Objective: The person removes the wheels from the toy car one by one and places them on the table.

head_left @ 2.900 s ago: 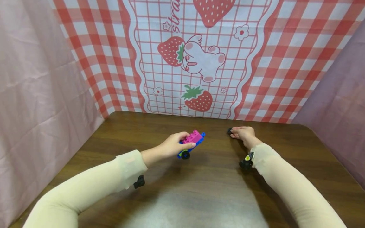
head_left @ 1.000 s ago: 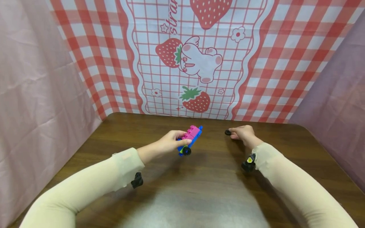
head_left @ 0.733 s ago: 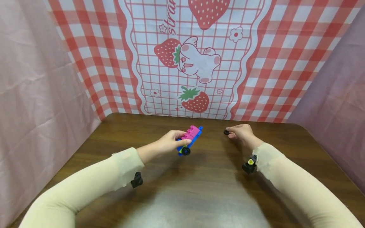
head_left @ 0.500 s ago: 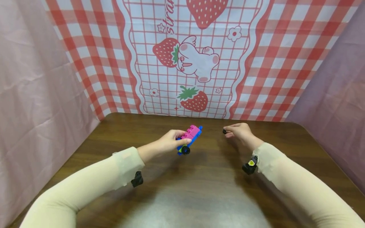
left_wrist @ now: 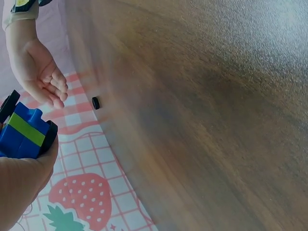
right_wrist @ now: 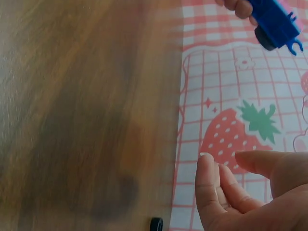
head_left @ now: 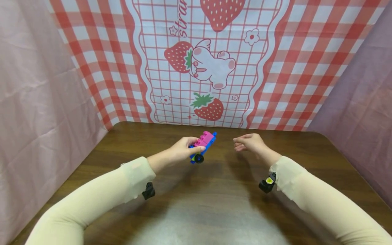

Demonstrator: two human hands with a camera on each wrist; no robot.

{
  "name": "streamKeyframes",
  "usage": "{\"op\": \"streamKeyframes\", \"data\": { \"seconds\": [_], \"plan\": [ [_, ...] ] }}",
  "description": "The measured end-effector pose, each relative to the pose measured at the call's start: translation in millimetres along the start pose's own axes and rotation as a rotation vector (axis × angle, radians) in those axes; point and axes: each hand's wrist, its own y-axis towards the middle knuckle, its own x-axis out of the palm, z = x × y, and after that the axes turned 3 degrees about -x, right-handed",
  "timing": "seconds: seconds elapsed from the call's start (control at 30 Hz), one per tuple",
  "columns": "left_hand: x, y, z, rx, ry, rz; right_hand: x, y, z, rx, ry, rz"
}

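My left hand (head_left: 183,149) grips a toy brick car (head_left: 206,140), tilted above the table, with its thumb along the near side. The car has pink bricks on a blue base, a lime green strip (left_wrist: 26,129) and black wheels (head_left: 199,158). To the right, my right hand (head_left: 252,144) hovers with fingers loosely bent and thumb apart, holding nothing. A loose black wheel (left_wrist: 95,102) stands on the table near its far edge, seen in both wrist views; in the head view the right hand hides it.
The brown wooden table (head_left: 196,204) backs onto a checked strawberry-print cloth (head_left: 211,68). Pink drapes (head_left: 46,102) hang at the left and lilac ones (head_left: 361,92) at the right. Black cameras (head_left: 267,183) sit on both wrists.
My right hand held the loose black wheel at its fingertips; it has let go and shifted left, towards the car. The left hand has raised the car slightly.
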Motion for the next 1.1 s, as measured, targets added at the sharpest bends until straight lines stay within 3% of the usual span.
{"op": "streamKeyframes", "data": {
  "seconds": [0.7,1.1],
  "plan": [
    [-5.4,6.1,6.7,0.001,0.015,0.046,30.0,-20.3,-31.7,-0.085,0.061,-0.178],
    [-4.3,8.9,13.1,0.026,0.007,0.018,51.6,-35.0,-41.1,-0.149,0.05,-0.301]
  ]
}}
